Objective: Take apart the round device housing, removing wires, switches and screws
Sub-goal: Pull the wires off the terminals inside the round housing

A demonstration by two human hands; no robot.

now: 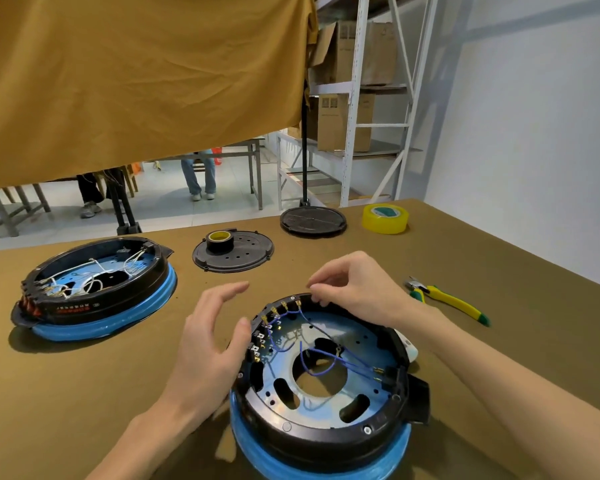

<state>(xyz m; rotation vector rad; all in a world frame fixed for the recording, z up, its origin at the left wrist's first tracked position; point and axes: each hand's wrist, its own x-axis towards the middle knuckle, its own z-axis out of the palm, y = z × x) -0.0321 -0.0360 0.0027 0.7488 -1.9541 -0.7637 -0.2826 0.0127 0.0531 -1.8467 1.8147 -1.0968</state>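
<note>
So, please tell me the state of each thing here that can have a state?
Near housing: open, blue wires still inside.
Far housing: open, white wires inside.
Cover: off, flat, black tape roll on it.
Second cover: off, flat.
Left hand: open, thumb against the rim.
Right hand: fingers pinching at the far rim's connectors.
Pliers: lying unused.

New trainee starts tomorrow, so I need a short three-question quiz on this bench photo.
1. True or false: the pliers are in the right hand.
2. What colour are the wires in the near housing?
3. Which sits on the perforated cover? A) yellow tape roll B) black tape roll C) pliers

Key:
1. False; they lie on the table, and the right hand pinches at the housing's far rim.
2. Blue.
3. B.
</note>
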